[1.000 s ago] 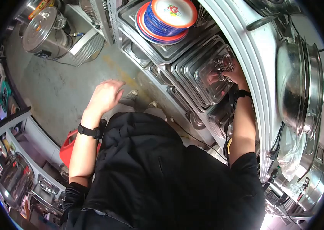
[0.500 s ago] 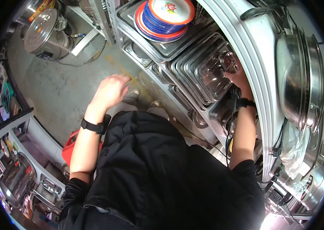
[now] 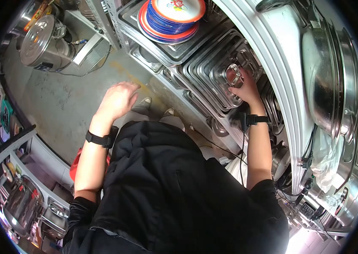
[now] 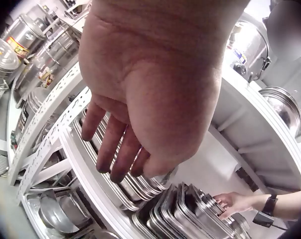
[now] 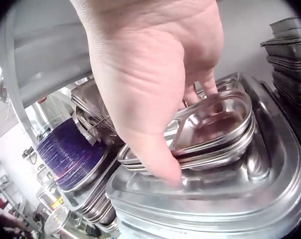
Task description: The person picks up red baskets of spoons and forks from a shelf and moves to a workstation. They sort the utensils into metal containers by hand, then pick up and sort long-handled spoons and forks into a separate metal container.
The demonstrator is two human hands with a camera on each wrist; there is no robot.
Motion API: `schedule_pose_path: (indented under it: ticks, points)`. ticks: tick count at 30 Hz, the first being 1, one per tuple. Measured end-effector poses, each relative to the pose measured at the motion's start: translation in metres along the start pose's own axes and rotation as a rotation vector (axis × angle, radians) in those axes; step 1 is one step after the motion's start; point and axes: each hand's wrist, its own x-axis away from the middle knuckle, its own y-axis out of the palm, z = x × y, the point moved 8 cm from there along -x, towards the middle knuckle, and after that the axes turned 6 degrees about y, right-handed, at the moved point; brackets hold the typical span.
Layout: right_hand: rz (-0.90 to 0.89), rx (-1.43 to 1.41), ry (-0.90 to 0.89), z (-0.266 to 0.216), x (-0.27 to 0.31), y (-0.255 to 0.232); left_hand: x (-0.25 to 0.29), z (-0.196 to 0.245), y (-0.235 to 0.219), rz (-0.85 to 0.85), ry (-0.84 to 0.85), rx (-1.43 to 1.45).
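My right hand [image 3: 248, 89] grips a small stack of shiny metal divided dishes [image 5: 215, 127]. In the right wrist view its thumb lies along the near side and its fingers reach over the far rim. Beneath the dishes is a pile of large rectangular steel trays [image 5: 285, 184] on the shelf, with another small metal dish [image 3: 245, 57] farther back. My left hand [image 3: 119, 99] hangs over the floor in front of my body, holding nothing, its fingers loosely bent. From the left wrist view, its palm [image 4: 155, 94] is in front of the tray shelf.
Plates with orange-red rims [image 3: 179, 17] are stacked on a tray to the left. A white shelf edge [image 3: 274, 63] curves over my right arm. More tray stacks [image 5: 290, 64] stand alongside. A lidded steel pot [image 3: 39, 46] is on the floor at far left; a cable [image 3: 212, 146] runs below the shelf.
My right hand has come out from beside the shelf edge, toward me and left, bringing the small metal dishes nearer the front of the tray pile. The left hand has hardly moved.
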Motion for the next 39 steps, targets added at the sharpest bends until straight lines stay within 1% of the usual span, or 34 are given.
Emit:
schedule_pose_path:
  ticks: [5, 7, 11, 12, 13, 14, 15, 16, 17, 18, 20, 21, 24, 27, 30, 33, 36, 37, 38, 39]
  points:
    - [0.006, 0.022, -0.018, 0.006, -0.002, 0.005, 0.0, -0.001, 0.002, 0.01, 0.011, -0.008]
    - [-0.022, -0.039, 0.011, 0.005, -0.003, 0.003, 0.002, -0.003, 0.003, 0.018, 0.01, -0.004]
    - [-0.055, -0.116, -0.006, -0.012, -0.003, -0.021, 0.005, -0.002, 0.001, 0.031, -0.008, -0.004]
    - [-0.041, -0.074, 0.038, -0.009, -0.005, -0.029, 0.007, -0.004, 0.002, 0.031, -0.014, -0.003]
    - [-0.026, -0.032, 0.082, -0.003, -0.006, -0.035, 0.008, -0.006, 0.003, 0.051, -0.018, -0.004]
    - [-0.029, -0.032, 0.079, 0.015, -0.012, -0.034, 0.009, -0.007, 0.003, 0.071, -0.022, -0.006]
    - [0.035, 0.009, 0.08, 0.042, -0.021, -0.035, 0.009, -0.007, 0.002, 0.072, -0.025, -0.005]
    - [0.099, 0.05, 0.082, 0.039, -0.025, -0.043, 0.009, -0.006, 0.002, 0.053, -0.039, -0.003]
    - [-0.03, -0.07, 0.246, 0.052, -0.029, -0.042, 0.009, -0.006, 0.002, 0.035, -0.054, -0.001]
    - [-0.033, -0.07, 0.241, 0.059, -0.034, -0.037, 0.01, -0.005, 0.002, 0.036, -0.06, -0.001]
    - [0.113, 0.156, 0.074, 0.077, -0.05, -0.032, 0.01, -0.004, 0.002, 0.033, -0.049, -0.002]
    - [0.053, 0.08, 0.066, 0.091, -0.06, -0.025, 0.011, -0.003, 0.002, 0.033, -0.056, -0.004]
    - [0.009, 0.016, 0.1, 0.103, -0.076, -0.016, 0.015, -0.001, 0.002, 0.037, -0.057, 0.004]
    - [0.039, 0.038, 0.111, 0.1, -0.083, -0.012, 0.018, -0.001, 0.001, 0.042, -0.065, 0.005]
    - [0.012, 0.011, 0.098, 0.1, -0.085, -0.014, 0.022, -0.002, 0.001, 0.041, -0.107, 0.006]
    - [0.027, -0.067, 0.089, 0.122, -0.092, -0.004, 0.023, -0.003, 0.004, 0.04, -0.109, 0.003]
    - [0.021, 0.017, 0.094, 0.087, -0.082, -0.017, 0.022, -0.004, 0.006, 0.025, -0.114, 0.011]
    - [0.021, 0.018, 0.095, 0.094, -0.083, -0.016, 0.02, -0.003, 0.005, 0.023, -0.114, 0.005]
    - [0.04, 0.011, 0.056, 0.099, -0.086, -0.017, 0.019, -0.003, 0.005, 0.021, -0.116, -0.002]
    - [0.057, 0.002, 0.017, 0.091, -0.086, -0.02, 0.018, -0.003, 0.004, 0.021, -0.116, -0.002]
